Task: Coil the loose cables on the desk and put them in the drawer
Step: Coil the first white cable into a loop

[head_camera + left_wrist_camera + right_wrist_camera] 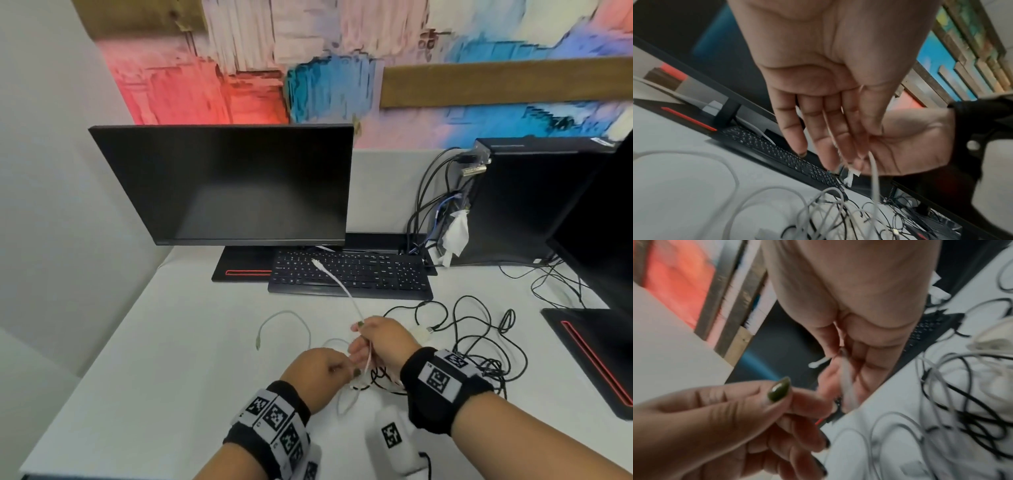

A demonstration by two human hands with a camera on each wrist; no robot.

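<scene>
Left hand, fingers curled, pinching the thin white charging cable low, anchoring the coil's start. Right hand gripping the same cable higher, keeping it taut for winding. Free end angled up-left over the black keyboard; remainder lying on the white counter.

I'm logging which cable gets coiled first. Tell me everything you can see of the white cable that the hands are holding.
The thin white cable looks like smooth, flexible plastic. Its free end, with a small white plug, sticks up and away over the black keyboard. The right hand grips it in curled fingers; the left hand pinches it just below. Below the hands it runs down into loose loops on the white desk, beside tangled black cables. It is not yet coiled.
</scene>
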